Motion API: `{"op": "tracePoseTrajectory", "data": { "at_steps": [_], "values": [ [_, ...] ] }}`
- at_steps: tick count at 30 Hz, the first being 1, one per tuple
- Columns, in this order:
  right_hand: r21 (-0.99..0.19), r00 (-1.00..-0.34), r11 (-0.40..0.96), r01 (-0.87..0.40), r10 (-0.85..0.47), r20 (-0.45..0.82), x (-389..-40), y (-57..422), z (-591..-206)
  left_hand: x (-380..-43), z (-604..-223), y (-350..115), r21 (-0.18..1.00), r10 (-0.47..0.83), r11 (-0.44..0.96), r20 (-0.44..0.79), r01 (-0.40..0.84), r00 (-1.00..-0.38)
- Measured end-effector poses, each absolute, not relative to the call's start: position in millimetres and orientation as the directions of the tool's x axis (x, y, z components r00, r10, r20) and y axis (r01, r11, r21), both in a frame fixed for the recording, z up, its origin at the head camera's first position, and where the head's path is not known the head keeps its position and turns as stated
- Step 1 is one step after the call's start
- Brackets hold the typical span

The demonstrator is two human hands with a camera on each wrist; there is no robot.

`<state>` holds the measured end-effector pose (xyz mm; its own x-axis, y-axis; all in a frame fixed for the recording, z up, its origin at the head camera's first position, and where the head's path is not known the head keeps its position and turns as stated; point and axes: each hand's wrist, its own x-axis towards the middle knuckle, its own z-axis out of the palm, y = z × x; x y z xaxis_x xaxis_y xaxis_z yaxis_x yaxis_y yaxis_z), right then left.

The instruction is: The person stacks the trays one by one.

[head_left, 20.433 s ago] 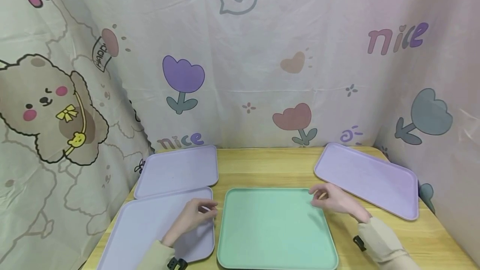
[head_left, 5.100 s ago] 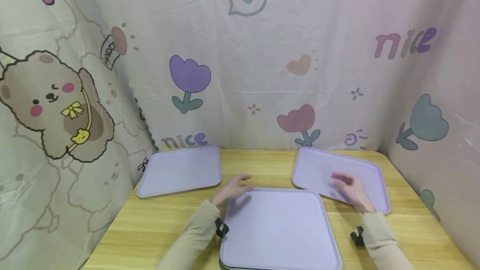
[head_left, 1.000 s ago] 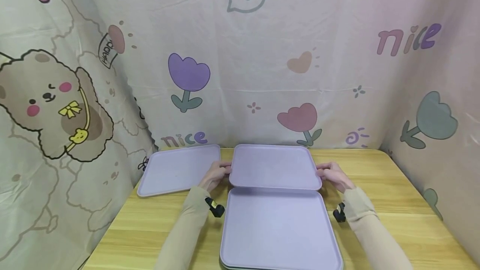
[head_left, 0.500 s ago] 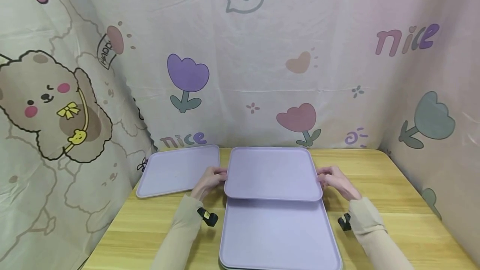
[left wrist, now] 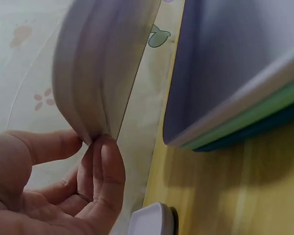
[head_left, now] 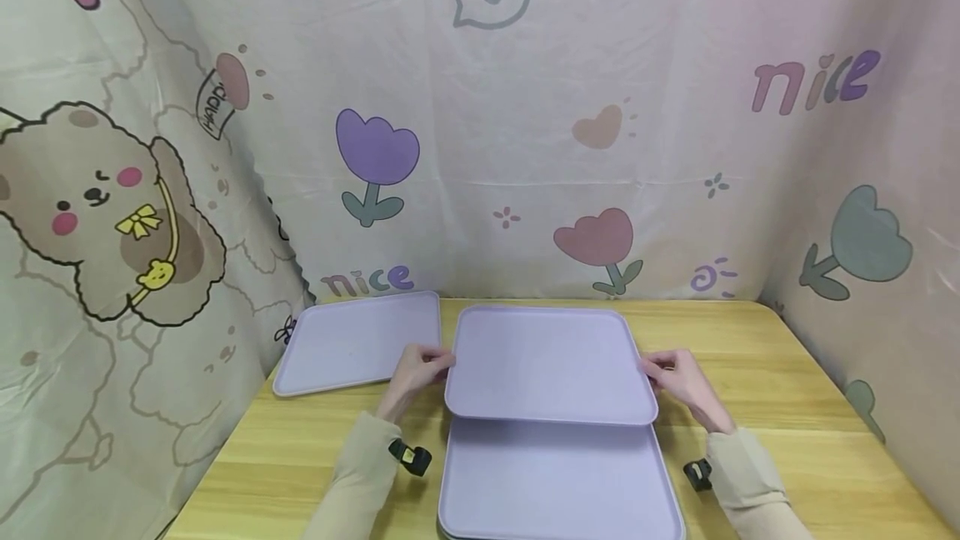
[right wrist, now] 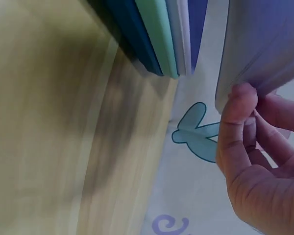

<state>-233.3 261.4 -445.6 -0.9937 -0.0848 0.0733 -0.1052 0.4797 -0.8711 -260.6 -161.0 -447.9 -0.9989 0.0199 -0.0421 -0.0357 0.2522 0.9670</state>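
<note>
A smaller lavender tray [head_left: 551,365] is in the air over the back part of a stack, level or nearly so. My left hand [head_left: 414,369] pinches its left edge between thumb and fingers. On the opposite edge my right hand [head_left: 681,377] pinches it the same way. Beneath lies a larger lavender tray [head_left: 558,482], the top of the stack. The left wrist view shows a green tray [left wrist: 264,108] under it and a dark blue tray [left wrist: 240,139] lowest. A gap separates the held tray from the stack in both wrist views.
Another lavender tray [head_left: 360,344] lies at the back left of the wooden table [head_left: 300,457], just beyond my left hand. A printed curtain [head_left: 480,107] hangs behind the table and along both sides.
Over the last second both hands have brought the smaller tray toward me, from behind the stack to above it. Earlier it lay at the right, and the larger lavender tray was left of the green.
</note>
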Motion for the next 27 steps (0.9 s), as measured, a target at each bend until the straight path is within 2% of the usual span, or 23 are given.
{"op": "tracePoseTrajectory", "data": {
  "at_steps": [4,8,12,20,27],
  "values": [
    [-0.854,-0.997,0.514,-0.075,-0.054,0.055,-224.9,259.4,-444.1,-253.1,-449.2,-159.6,0.966,0.011,0.258,-0.019,-0.016,-1.0],
    [-0.852,-0.996,0.518,-0.069,-0.08,0.032,-218.9,258.7,-442.2,-244.8,-448.9,-161.0,0.957,0.012,0.291,0.001,0.004,-1.0],
    [-0.861,-0.991,0.502,-0.078,-0.132,0.012,-212.0,262.4,-443.5,-238.3,-451.9,-165.9,0.939,0.066,0.343,0.014,0.036,-0.998],
    [-0.904,-0.965,0.427,-0.02,-0.245,-0.094,-200.2,274.0,-447.1,-229.3,-461.0,-173.8,0.947,0.252,0.319,-0.048,0.036,-0.966],
    [-0.922,-0.947,0.387,-0.01,-0.301,-0.116,-197.6,279.0,-449.5,-225.1,-460.1,-175.4,0.956,0.251,0.293,-0.108,-0.03,-0.962]
  ]
}}
